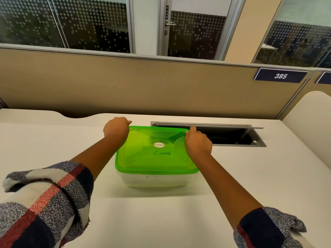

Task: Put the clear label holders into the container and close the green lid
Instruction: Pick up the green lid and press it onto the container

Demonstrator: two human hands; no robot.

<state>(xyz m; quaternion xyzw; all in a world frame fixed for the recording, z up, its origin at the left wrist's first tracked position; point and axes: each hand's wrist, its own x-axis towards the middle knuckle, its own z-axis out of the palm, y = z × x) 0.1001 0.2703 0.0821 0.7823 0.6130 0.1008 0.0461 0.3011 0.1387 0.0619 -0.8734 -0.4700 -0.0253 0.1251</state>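
Note:
A translucent white container (154,180) stands in the middle of the white desk, covered by its green lid (155,158), which has a round sticker and handwriting on top. My left hand (116,128) grips the lid's far left corner with curled fingers. My right hand (197,142) presses on the far right corner, fingers curled over the edge. No clear label holders are visible; the container's inside is hidden by the lid and cloudy walls.
An open cable tray slot (232,135) with a raised metal flap lies in the desk just behind and right of the container. A beige partition (143,86) closes off the desk's far edge, carrying a "385" plate (280,76).

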